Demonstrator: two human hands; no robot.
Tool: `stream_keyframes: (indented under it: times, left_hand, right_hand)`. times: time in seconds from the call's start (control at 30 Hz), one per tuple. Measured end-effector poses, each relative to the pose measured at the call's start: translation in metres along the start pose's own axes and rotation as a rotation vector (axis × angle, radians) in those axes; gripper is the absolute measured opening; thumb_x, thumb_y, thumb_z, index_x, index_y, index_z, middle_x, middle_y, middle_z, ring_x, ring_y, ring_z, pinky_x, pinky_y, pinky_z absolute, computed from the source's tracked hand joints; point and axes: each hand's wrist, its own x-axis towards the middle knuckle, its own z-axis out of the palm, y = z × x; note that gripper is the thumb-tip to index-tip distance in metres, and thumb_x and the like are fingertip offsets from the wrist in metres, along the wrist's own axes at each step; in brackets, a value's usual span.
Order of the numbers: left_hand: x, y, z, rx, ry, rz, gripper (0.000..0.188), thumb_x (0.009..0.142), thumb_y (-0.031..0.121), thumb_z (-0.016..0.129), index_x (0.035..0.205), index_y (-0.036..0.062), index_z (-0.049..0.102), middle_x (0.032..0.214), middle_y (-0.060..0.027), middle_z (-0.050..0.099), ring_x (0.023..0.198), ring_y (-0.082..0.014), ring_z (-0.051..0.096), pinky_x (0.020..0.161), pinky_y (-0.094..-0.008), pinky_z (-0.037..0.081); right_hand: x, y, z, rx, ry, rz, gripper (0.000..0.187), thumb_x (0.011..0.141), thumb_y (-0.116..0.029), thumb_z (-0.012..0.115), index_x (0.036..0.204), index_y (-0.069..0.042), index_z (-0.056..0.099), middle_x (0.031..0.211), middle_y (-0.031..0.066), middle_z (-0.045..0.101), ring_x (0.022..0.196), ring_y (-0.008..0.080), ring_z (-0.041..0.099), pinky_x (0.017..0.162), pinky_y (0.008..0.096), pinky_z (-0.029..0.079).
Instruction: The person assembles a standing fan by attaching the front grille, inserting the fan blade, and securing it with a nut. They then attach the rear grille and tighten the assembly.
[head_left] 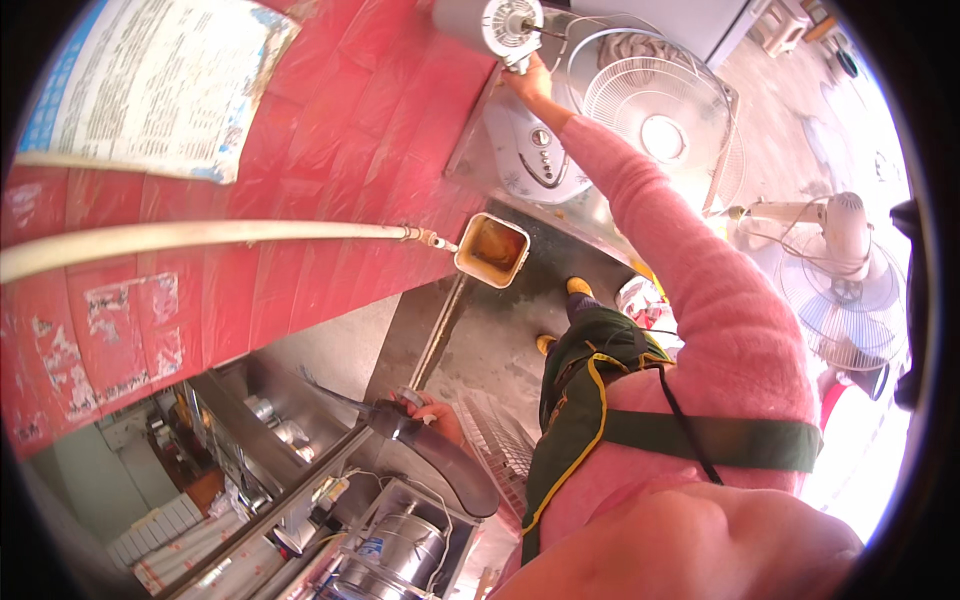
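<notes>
My left hand (438, 418) is closed around the hub of a dark, translucent fan blade (455, 470), with one wide lobe reaching toward the lower right. My right arm, in a pink sleeve, stretches up to the top of the view. There my right hand (531, 82) grips the underside of a white fan motor head (511, 28), whose bare shaft sticks out. Below that hand stands a white fan base (540, 150) with a column of knobs. A round wire fan guard (655, 110) lies beside it on the metal counter.
Another fan (845, 270) with its wire cage stands at the right. A squarish container (492, 250) of brown liquid hangs by a pale pipe (230, 233) along the red wall (330, 130). A metal shelf with a pot (395, 550) is at the lower left.
</notes>
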Motion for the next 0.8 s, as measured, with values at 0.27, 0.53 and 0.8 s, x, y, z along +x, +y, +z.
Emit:
stream_keyframes:
  times: [0.27,0.53,0.8]
  left_hand:
    - [0.020,-0.019,0.005,0.016,0.155,-0.065,0.037,0.071,0.008,0.067,0.105,-0.0008,0.057,0.086,-0.0055,0.057,0.077,-0.0120,0.055,0.059,-0.0185,0.053]
    - [0.029,-0.037,0.015,0.215,0.144,-0.116,0.032,0.067,-0.002,0.066,0.098,-0.0043,0.059,0.090,-0.0097,0.057,0.078,-0.0156,0.057,0.060,-0.0207,0.055]
    - [0.044,-0.049,0.005,0.177,0.262,-0.013,0.039,0.072,0.007,0.065,0.110,-0.0010,0.057,0.090,-0.0059,0.058,0.077,-0.0110,0.054,0.059,-0.0169,0.052]
  right_hand:
    - [0.004,0.012,-0.009,-0.265,-0.027,-0.057,0.079,0.058,-0.023,0.080,0.126,-0.010,0.042,0.119,0.0232,0.052,0.113,0.0383,0.049,0.094,0.0432,0.043]
    - [-0.007,0.104,-0.222,-0.468,0.281,-0.258,0.053,0.071,-0.011,0.072,0.120,-0.014,0.052,0.120,0.0157,0.053,0.109,0.0322,0.052,0.092,0.0401,0.042]
    - [-0.018,0.174,-0.463,-0.783,0.572,0.664,0.063,0.078,-0.035,0.060,0.131,-0.007,0.043,0.126,0.0254,0.050,0.120,0.0383,0.045,0.101,0.0417,0.037]
